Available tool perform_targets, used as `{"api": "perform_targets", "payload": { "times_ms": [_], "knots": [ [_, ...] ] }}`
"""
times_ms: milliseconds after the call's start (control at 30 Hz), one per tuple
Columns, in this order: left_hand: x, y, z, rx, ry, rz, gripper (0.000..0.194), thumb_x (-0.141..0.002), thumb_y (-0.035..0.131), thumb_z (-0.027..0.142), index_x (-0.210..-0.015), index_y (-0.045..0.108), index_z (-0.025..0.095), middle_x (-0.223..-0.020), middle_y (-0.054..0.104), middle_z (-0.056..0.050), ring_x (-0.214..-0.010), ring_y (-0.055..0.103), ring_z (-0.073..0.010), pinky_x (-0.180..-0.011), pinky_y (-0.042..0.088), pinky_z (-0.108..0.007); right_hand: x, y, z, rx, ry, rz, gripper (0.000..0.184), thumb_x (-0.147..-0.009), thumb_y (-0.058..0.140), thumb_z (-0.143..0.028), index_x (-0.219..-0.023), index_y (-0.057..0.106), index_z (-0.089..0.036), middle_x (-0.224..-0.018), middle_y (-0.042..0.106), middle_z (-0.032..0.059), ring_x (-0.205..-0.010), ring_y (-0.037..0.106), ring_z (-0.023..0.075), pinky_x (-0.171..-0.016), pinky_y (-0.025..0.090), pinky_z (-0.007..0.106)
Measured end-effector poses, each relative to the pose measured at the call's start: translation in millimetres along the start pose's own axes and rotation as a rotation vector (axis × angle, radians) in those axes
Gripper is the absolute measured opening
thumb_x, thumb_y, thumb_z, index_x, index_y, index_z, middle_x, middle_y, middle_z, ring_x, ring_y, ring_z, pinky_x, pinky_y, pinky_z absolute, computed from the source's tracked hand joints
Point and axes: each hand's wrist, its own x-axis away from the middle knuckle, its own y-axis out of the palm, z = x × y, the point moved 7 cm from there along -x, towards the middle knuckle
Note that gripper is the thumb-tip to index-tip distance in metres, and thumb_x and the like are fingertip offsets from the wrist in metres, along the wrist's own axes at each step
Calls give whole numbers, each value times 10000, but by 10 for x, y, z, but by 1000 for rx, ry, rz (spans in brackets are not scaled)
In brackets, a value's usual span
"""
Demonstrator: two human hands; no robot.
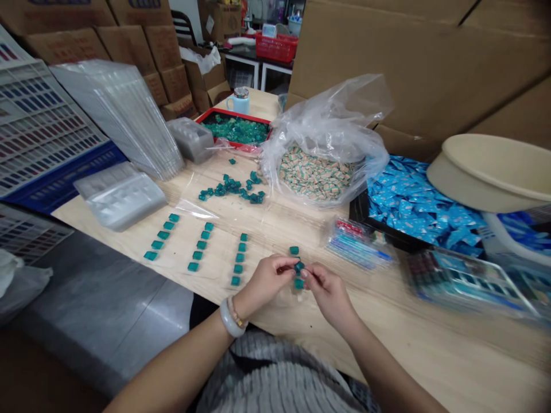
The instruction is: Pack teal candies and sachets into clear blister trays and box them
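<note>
Near the table's front edge, my left hand (267, 279) and my right hand (329, 291) meet with their thumbs and forefingers closed on one small teal square piece (299, 266). Under and around the fingertips runs a short column of like pieces, with one teal square (294, 250) beyond the fingers and another square (298, 284) just below them; part of this column is hidden. To the left, three more columns of teal squares (239, 258) lie on the table on what looks like clear film. Farther back is a loose heap of teal squares (232, 186).
Behind the heap stand a red tray (235, 144) of teal pieces and a clear bag (318, 166) of small beige pieces. Blue packets (413, 195), a cream basin (495, 172) and packed kits (469, 281) lie right. Clear plastic trays (120, 195) stand left.
</note>
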Motion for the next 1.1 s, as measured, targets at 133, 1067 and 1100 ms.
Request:
{"api": "perform_targets", "payload": {
  "times_ms": [133, 1067, 1100],
  "knots": [
    [-14, 25, 34, -51, 23, -25, 273, -712, 544, 193, -969, 620, 139, -918, 625, -69, -832, 569, -150, -761, 448, -263, -20, -44, -78, 46, -33, -38, 260, -802, 402, -304, -635, 545, -164, -580, 520, 7, -561, 483, 120, -529, 376, 228],
    [89, 297, -221, 287, -361, -367, 237, -659, 577, 313, -762, 578, 100, -600, 548, 8, -472, 463, -58, -462, 364, -187, 164, -189, -136, 81, -208, -128, 131, -796, 474, -270, -796, 568, -178, -708, 527, 31, -650, 512, 132, -593, 427, 254],
    [84, 247, -215, 179, -302, -349, 232, -673, 564, 285, -823, 587, 108, -641, 569, -2, -516, 484, -72, -498, 384, -197, 199, -191, -88, 152, -216, -123, 131, -801, 465, -260, -800, 568, -180, -718, 531, 36, -654, 513, 135, -596, 429, 257]
  ]
}}
